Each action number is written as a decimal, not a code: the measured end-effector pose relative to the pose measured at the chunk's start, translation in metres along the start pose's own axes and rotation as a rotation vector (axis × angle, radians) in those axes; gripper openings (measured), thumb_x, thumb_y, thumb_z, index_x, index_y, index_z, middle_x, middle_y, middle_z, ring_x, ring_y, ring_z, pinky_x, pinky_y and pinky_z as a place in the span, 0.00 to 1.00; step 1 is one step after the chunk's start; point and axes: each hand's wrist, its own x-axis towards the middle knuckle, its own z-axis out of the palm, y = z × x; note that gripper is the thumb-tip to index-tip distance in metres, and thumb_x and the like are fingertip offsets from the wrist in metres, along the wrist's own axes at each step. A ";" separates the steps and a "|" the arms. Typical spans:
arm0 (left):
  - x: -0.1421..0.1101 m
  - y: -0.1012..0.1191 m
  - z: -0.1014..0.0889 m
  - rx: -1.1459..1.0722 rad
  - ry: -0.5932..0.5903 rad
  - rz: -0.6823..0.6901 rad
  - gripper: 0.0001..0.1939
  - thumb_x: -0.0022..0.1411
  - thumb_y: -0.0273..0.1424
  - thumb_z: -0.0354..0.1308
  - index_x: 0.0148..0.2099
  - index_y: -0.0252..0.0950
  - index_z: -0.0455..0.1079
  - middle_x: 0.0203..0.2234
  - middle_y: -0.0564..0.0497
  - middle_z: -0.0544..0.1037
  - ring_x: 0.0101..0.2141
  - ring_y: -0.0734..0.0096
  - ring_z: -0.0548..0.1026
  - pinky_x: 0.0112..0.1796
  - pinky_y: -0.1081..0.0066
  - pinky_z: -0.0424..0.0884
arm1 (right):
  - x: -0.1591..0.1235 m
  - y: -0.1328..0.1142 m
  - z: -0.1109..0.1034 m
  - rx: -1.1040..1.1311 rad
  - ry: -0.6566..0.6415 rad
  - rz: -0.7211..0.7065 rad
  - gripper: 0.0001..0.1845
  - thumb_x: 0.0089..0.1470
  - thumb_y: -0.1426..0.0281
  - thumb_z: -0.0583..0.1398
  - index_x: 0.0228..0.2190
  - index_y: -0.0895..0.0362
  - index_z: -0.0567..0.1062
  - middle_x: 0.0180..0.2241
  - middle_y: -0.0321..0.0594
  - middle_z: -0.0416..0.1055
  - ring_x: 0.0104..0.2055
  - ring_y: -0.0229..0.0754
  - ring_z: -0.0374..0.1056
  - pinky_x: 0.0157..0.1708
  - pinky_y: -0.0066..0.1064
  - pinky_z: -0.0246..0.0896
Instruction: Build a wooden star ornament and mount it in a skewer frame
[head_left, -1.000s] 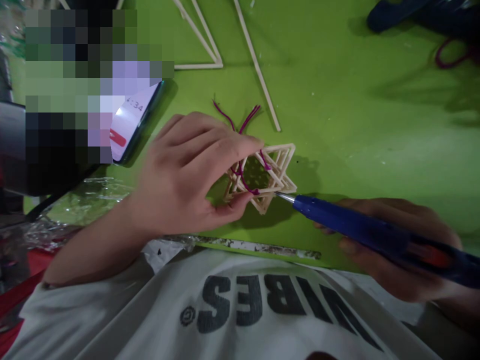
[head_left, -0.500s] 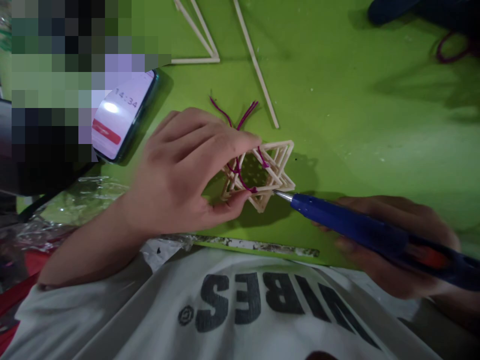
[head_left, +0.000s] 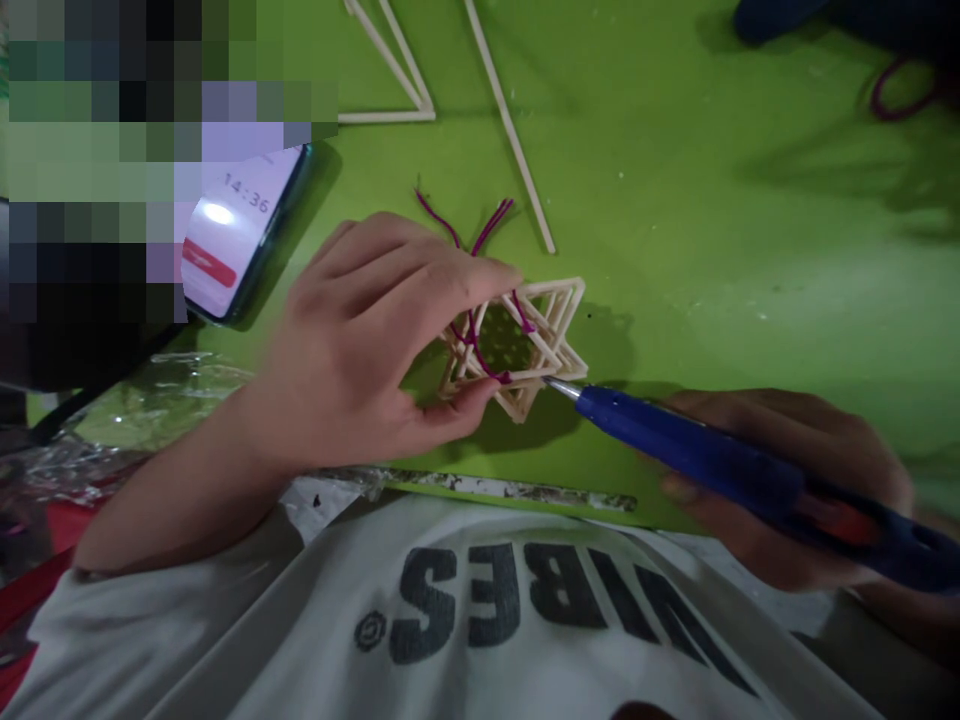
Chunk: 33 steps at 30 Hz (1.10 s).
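Note:
A small star-shaped frame (head_left: 556, 362) built of thin wooden sticks stands a little right of the middle. Purple string (head_left: 480, 352) is tied to it, with loose ends rising above the fingers. My left hand (head_left: 390, 340) grips the frame's left side between thumb and fingers, covering part of it. In my right hand (head_left: 795, 480) is a blue glue gun (head_left: 690, 445) with a red part on its side. Its metal tip touches, or comes very close to, the lower right edge of the star. Most of my right fingers are hidden behind the tool.
A lit phone (head_left: 244, 230) lies on the green table (head_left: 675, 250) at left, partly pixelated. Farther back are a joined stick shape (head_left: 397, 117) and a loose stick (head_left: 514, 130). A worn flat strip (head_left: 517, 490) borders my shirt. Clear plastic (head_left: 180, 385) lies lower left; dark items sit upper right.
The whole view has shifted slightly, moving the scene left and up. The glue gun's tip has crept slightly left along the star's edge. Both grips stay as they were. The phone's digits changed.

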 end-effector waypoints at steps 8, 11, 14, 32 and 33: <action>0.000 -0.002 -0.004 0.023 -0.073 -0.011 0.25 0.79 0.32 0.67 0.73 0.43 0.71 0.53 0.53 0.90 0.51 0.55 0.91 0.54 0.49 0.93 | -0.002 0.000 0.000 0.021 -0.010 -0.020 0.14 0.62 0.78 0.62 0.41 0.46 0.69 0.26 0.26 0.75 0.19 0.37 0.74 0.19 0.30 0.68; 0.000 -0.001 -0.005 -0.013 -0.089 -0.022 0.28 0.77 0.31 0.70 0.74 0.44 0.71 0.55 0.52 0.90 0.54 0.53 0.91 0.57 0.49 0.92 | -0.003 -0.002 -0.002 -0.036 0.002 0.014 0.11 0.66 0.76 0.62 0.42 0.47 0.70 0.26 0.28 0.76 0.19 0.36 0.73 0.19 0.27 0.67; 0.001 -0.001 -0.007 -0.026 -0.100 -0.021 0.26 0.79 0.31 0.68 0.74 0.44 0.71 0.55 0.52 0.90 0.54 0.54 0.91 0.57 0.49 0.92 | -0.005 -0.002 -0.002 -0.044 -0.001 0.027 0.10 0.66 0.76 0.62 0.41 0.47 0.70 0.25 0.28 0.76 0.19 0.36 0.74 0.18 0.26 0.67; 0.000 0.001 -0.007 -0.005 -0.158 -0.064 0.32 0.85 0.36 0.63 0.84 0.49 0.64 0.56 0.56 0.87 0.56 0.56 0.91 0.60 0.45 0.92 | -0.003 -0.001 0.001 -0.053 -0.001 -0.005 0.15 0.62 0.79 0.61 0.42 0.46 0.69 0.29 0.28 0.80 0.21 0.38 0.76 0.22 0.30 0.71; 0.000 0.001 -0.008 -0.008 -0.161 -0.068 0.33 0.85 0.36 0.63 0.85 0.50 0.63 0.56 0.57 0.87 0.56 0.56 0.91 0.61 0.44 0.92 | -0.002 -0.001 0.001 -0.058 0.001 -0.006 0.15 0.63 0.79 0.61 0.42 0.46 0.69 0.29 0.28 0.81 0.21 0.38 0.76 0.22 0.31 0.72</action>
